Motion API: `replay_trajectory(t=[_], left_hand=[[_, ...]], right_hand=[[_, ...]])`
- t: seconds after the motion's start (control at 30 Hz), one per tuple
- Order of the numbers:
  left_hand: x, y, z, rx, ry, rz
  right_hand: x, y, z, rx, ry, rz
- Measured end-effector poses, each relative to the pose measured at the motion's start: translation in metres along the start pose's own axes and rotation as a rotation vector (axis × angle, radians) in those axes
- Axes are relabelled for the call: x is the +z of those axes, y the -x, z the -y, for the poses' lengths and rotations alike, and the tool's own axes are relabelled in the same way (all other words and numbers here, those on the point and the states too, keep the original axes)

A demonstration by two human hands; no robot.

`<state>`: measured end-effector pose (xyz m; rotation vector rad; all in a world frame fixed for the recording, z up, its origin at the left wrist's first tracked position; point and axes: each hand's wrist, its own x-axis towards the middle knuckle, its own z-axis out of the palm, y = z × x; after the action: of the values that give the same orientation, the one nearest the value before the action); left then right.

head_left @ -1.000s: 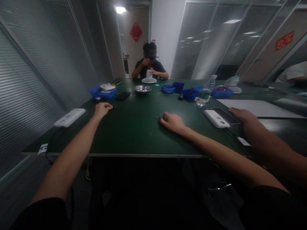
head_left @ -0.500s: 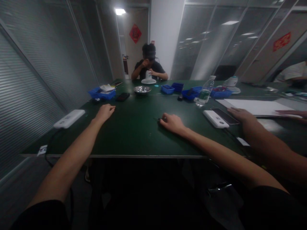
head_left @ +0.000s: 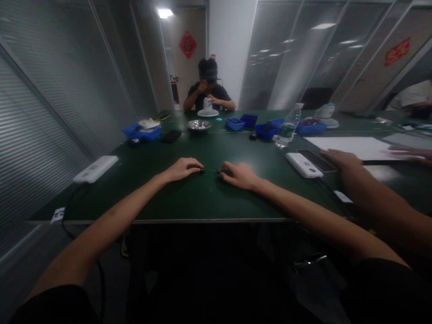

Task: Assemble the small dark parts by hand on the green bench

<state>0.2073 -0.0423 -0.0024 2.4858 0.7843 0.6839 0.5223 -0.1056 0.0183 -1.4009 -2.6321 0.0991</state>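
Note:
Both my hands rest on the dark green table [head_left: 189,202] near its middle. My left hand [head_left: 184,168] lies palm down with its fingers curled, and its fingertips pinch a small dark object [head_left: 202,171]. My right hand [head_left: 238,174] is also curled, its fingertips on a second small dark object [head_left: 219,171]. A thin wire seems to run between the two pieces. What the pieces are is too small and dark to make out.
A white power bank [head_left: 96,168] with a cable lies at the left edge. Another person's hand [head_left: 339,158] rests by a phone [head_left: 316,160] and a white power bank [head_left: 302,165] on the right. Blue bins [head_left: 141,132], a metal bowl [head_left: 199,125], a water bottle [head_left: 286,128] and a seated person [head_left: 207,92] are farther back.
My left hand has slid from the far left of the table to the middle, ending close to my right hand. My right hand has stayed in place.

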Motion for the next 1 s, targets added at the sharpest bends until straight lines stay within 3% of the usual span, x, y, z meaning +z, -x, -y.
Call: replay_trajectory(t=[0.13,1.0], left_hand=[[0.007,-0.002,-0.012,0.031,0.029,0.021],[0.017,-0.006,-0.020,0.139,0.056,0.007]], right_hand=[[-0.002,0.002,0.001,-0.055,0.000,0.005],[0.002,0.000,0.003,-0.093,0.066,0.009]])
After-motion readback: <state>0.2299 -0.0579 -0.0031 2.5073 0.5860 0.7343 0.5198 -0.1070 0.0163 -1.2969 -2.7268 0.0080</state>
